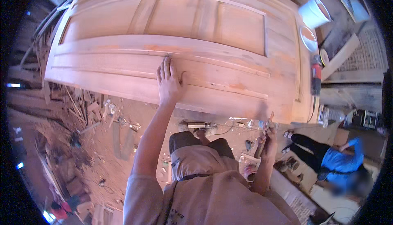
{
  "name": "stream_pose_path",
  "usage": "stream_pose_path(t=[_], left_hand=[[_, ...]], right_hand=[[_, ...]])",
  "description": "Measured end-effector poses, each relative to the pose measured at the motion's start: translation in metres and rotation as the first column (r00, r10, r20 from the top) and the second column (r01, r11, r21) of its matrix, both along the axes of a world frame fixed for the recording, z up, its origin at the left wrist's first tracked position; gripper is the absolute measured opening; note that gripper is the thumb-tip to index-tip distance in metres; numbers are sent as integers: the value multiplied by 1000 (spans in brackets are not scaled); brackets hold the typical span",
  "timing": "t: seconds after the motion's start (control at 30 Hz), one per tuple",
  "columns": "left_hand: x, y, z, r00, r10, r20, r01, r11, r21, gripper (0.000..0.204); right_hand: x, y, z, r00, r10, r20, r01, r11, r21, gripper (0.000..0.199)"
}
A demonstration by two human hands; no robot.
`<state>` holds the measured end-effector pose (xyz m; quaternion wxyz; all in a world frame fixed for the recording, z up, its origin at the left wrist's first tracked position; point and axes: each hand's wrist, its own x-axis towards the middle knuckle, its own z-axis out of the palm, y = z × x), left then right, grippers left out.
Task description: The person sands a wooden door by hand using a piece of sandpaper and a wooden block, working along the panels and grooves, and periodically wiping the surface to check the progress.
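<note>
Wooden door (180,40) lies flat across the upper frame, long axis left to right; your left hand (168,83) rests flat on its near rail at centre, fingers together and straight; your right hand (268,143), lower right off the door's edge, is clamped on a tool (265,132)

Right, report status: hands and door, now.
Left hand flat on wooden door. Right hand holding a tool below door's edge. Power tool lying on door's right end.
</note>
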<state>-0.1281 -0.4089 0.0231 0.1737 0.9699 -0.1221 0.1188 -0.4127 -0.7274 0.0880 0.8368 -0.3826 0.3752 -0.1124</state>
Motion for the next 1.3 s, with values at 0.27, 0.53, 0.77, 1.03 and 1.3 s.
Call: stream_pose_path(t=[0.27, 0.53, 0.77, 1.03, 1.3], left_hand=[[3, -8, -12, 999, -13, 38, 13, 1000, 22, 66], [-1, -10, -8, 997, -27, 79, 26, 1000, 9, 67], [-1, -4, -6, 996, -9, 86, 8, 1000, 12, 66], [2, -4, -9, 992, -28, 124, 31, 999, -21, 61], [9, -13, -20, 985, -107, 136, 103, 994, 36, 56]], right_hand=[[-25, 31, 14, 934, 92, -345, -255, 848, -465, 50], [121, -55, -5, 740, 488, -463, -475, -107, -873, 50], [178, -62, 3, 428, 637, -641, -585, -345, -734, 51], [212, -37, 13, 557, 767, -319, -766, 326, -554, 26], [61, -154, 20, 932, 362, -28, -360, 910, -205, 21]])
